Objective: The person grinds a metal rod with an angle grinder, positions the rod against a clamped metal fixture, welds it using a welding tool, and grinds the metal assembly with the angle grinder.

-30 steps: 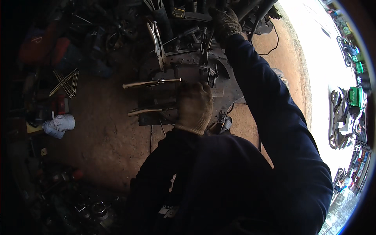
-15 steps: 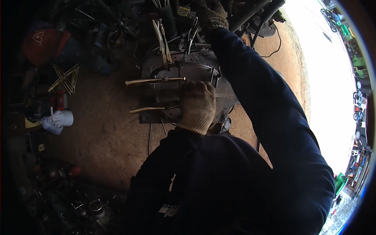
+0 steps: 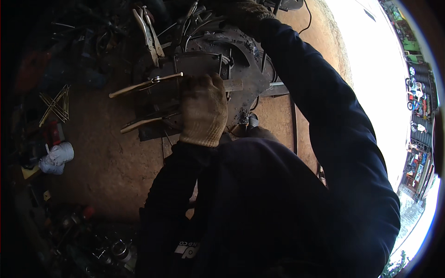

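My left hand [image 3: 204,111], in a knitted work glove, is closed in a fist over a dark metal plate assembly [image 3: 259,74]. A flat bar [image 3: 234,85] juts out from the right side of this fist. Past the far edge of the plate, my right hand [image 3: 248,17], also gloved, reaches into shadow; its fingers are too dark to make out. Locking pliers [image 3: 147,37] clamp the plate's far left edge. Two pairs with worn handles, one pair of pliers [image 3: 146,85] and another pair [image 3: 146,123], stick out leftward beside my left hand.
Brown ground lies around the plate. Thin rods [image 3: 55,105] lie crossed on the left, near a white cloth bundle [image 3: 58,156]. Dark metal parts [image 3: 118,250] crowd the lower left. A cable [image 3: 308,18] curves at the top right, beside a bright outdoor area.
The view has shifted, so the plate and pliers appear further left and higher. My right hand now sits lower against the plate's far edge. My left hand remains closed over the plate.
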The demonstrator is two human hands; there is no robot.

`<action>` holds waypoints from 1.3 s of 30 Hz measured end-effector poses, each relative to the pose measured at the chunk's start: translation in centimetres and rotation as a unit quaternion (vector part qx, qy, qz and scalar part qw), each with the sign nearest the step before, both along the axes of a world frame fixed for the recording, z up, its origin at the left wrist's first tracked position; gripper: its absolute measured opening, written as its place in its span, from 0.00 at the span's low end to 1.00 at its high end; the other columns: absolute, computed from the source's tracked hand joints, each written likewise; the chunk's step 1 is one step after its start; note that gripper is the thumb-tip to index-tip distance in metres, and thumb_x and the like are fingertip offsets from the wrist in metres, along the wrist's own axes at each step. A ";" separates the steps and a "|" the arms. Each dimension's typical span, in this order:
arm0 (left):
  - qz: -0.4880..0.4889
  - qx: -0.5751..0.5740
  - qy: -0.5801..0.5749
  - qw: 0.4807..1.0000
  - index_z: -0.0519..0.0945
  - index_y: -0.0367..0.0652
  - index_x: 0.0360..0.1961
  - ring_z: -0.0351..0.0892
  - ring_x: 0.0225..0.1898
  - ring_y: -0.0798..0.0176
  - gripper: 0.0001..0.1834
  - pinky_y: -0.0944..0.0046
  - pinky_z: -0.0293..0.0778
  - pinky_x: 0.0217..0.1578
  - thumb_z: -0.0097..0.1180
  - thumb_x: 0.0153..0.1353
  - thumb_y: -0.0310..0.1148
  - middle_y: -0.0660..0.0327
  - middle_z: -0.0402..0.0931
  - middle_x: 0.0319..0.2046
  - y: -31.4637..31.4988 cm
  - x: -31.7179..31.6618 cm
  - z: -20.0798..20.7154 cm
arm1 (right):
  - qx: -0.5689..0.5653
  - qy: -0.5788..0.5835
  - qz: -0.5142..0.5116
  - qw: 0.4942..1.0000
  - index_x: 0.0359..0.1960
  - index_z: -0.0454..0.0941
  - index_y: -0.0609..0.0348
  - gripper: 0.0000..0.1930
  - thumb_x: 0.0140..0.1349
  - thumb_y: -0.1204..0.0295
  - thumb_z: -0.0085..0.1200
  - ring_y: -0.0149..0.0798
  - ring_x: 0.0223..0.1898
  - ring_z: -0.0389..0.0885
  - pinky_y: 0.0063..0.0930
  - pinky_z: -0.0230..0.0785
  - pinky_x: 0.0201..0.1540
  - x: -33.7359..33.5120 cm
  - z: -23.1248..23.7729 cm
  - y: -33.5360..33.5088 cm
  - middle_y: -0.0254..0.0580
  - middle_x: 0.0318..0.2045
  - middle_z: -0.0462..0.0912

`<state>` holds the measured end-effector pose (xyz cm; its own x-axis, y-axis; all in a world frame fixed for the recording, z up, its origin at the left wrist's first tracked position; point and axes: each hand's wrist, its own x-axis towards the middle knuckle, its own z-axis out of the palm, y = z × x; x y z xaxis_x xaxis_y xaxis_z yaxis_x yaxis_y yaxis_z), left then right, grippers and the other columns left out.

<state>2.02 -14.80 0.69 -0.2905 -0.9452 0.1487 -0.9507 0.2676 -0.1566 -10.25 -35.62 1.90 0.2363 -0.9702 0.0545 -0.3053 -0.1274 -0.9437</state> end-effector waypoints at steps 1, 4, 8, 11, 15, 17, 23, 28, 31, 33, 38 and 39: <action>0.010 0.025 -0.007 1.000 0.78 0.42 0.53 0.78 0.47 0.57 0.21 0.57 0.78 0.50 0.58 0.61 0.39 0.57 0.78 0.40 0.0 -0.3 0.1 | 0.002 0.001 0.010 1.000 0.58 0.77 0.63 0.29 0.66 0.52 0.62 0.41 0.46 0.84 0.37 0.75 0.52 -1.2 -0.3 0.2 0.46 0.44 0.85; 0.033 0.039 -0.017 0.999 0.79 0.44 0.53 0.79 0.48 0.57 0.20 0.59 0.82 0.42 0.58 0.64 0.41 0.58 0.78 0.42 0.3 -0.3 0.2 | 0.009 -0.017 0.049 0.999 0.58 0.77 0.63 0.28 0.66 0.52 0.62 0.42 0.46 0.84 0.37 0.75 0.52 -3.4 -0.7 1.2 0.46 0.45 0.85; 0.012 -0.016 0.021 1.000 0.78 0.44 0.54 0.81 0.48 0.56 0.19 0.58 0.83 0.37 0.56 0.67 0.43 0.58 0.78 0.43 0.4 -0.2 -0.9 | 0.022 -0.049 0.074 0.996 0.58 0.77 0.62 0.28 0.66 0.53 0.62 0.44 0.47 0.84 0.38 0.75 0.53 -7.7 -1.5 3.0 0.48 0.45 0.85; 0.036 0.027 0.032 0.998 0.78 0.45 0.54 0.84 0.46 0.55 0.19 0.57 0.84 0.36 0.56 0.68 0.43 0.58 0.78 0.46 0.2 -1.2 -1.2 | 0.028 -0.088 0.071 0.993 0.58 0.77 0.61 0.27 0.67 0.53 0.61 0.45 0.47 0.84 0.39 0.75 0.54 -12.2 -2.5 4.8 0.48 0.46 0.85; 0.090 0.026 0.044 0.995 0.79 0.44 0.54 0.84 0.48 0.52 0.18 0.54 0.83 0.44 0.58 0.67 0.40 0.55 0.79 0.51 0.4 -1.8 -1.0 | 0.059 -0.164 0.049 0.984 0.56 0.77 0.66 0.26 0.67 0.56 0.63 0.35 0.40 0.84 0.31 0.76 0.46 -18.2 -4.0 8.5 0.43 0.41 0.86; 0.110 0.031 0.087 0.990 0.80 0.43 0.53 0.82 0.52 0.48 0.17 0.53 0.80 0.53 0.59 0.66 0.38 0.53 0.81 0.52 0.1 -2.5 -0.6 | 0.132 -0.214 -0.005 0.968 0.52 0.78 0.67 0.20 0.69 0.62 0.63 0.33 0.37 0.84 0.28 0.77 0.44 -21.9 -4.9 10.6 0.42 0.39 0.86; 0.209 -0.005 0.131 0.969 0.84 0.43 0.46 0.82 0.50 0.47 0.15 0.52 0.79 0.51 0.59 0.66 0.42 0.53 0.83 0.45 -0.2 -3.3 -1.1 | 0.271 -0.163 -0.046 0.948 0.42 0.78 0.64 0.13 0.71 0.64 0.58 0.32 0.31 0.80 0.28 0.74 0.35 -35.4 -14.7 15.7 0.39 0.32 0.82; 0.341 0.043 0.086 0.935 0.84 0.44 0.43 0.82 0.48 0.45 0.18 0.48 0.78 0.50 0.56 0.67 0.46 0.51 0.83 0.45 -2.4 -6.2 -0.8 | 0.369 -0.066 -0.042 0.926 0.38 0.77 0.59 0.15 0.70 0.59 0.58 0.31 0.25 0.76 0.28 0.71 0.28 -43.7 -20.9 19.3 0.34 0.27 0.77; 0.358 0.037 0.079 0.930 0.84 0.44 0.42 0.82 0.48 0.43 0.17 0.47 0.77 0.50 0.54 0.68 0.46 0.49 0.83 0.45 -2.7 -6.2 -1.6 | 0.385 0.019 -0.015 0.923 0.37 0.77 0.58 0.15 0.70 0.58 0.58 0.31 0.24 0.75 0.28 0.70 0.27 -45.7 -22.7 19.1 0.33 0.26 0.76; 0.356 0.028 0.089 0.930 0.84 0.44 0.41 0.82 0.48 0.42 0.17 0.46 0.77 0.49 0.54 0.68 0.46 0.49 0.83 0.44 -2.6 -6.2 -2.0 | 0.395 -0.002 -0.019 0.918 0.42 0.76 0.57 0.13 0.70 0.60 0.58 0.30 0.26 0.76 0.28 0.71 0.28 -46.6 -23.2 18.6 0.31 0.27 0.76; 0.377 0.036 0.057 0.924 0.83 0.46 0.41 0.82 0.48 0.42 0.16 0.46 0.77 0.49 0.52 0.68 0.47 0.49 0.83 0.42 -2.5 -6.7 -1.7 | 0.407 -0.029 -0.057 0.911 0.47 0.76 0.55 0.13 0.69 0.61 0.58 0.30 0.27 0.76 0.27 0.71 0.28 -46.3 -23.0 18.4 0.30 0.27 0.75; 0.375 0.034 0.059 0.924 0.83 0.46 0.41 0.82 0.48 0.42 0.16 0.46 0.77 0.49 0.52 0.68 0.47 0.49 0.83 0.42 -2.5 -6.7 -1.6 | 0.411 -0.016 -0.053 0.910 0.42 0.77 0.57 0.14 0.69 0.58 0.58 0.31 0.25 0.76 0.28 0.70 0.27 -46.4 -23.4 18.7 0.32 0.26 0.76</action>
